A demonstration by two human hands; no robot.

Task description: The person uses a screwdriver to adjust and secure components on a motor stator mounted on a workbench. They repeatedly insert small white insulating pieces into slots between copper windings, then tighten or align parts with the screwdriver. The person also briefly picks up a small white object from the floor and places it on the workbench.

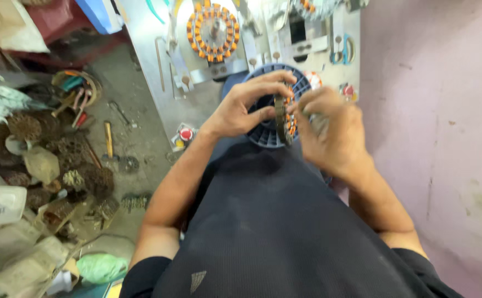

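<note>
Both hands [285, 118] on wound stator [286, 118]

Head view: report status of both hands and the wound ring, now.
Left hand and right hand both grip the wound ring, held edge-on. Blue slotted disc right behind. Nothing in the way.

Matt blue ribbed plastic fan wheel [263, 132], bare brushed metal bench plate [158, 72], rough dusty concrete floor [141, 138], matt knitted dark cloth shirt [285, 232]

Left hand [241, 110] fingers curled, right hand [332, 132] seemingly in closed grip, forearms converging
</note>
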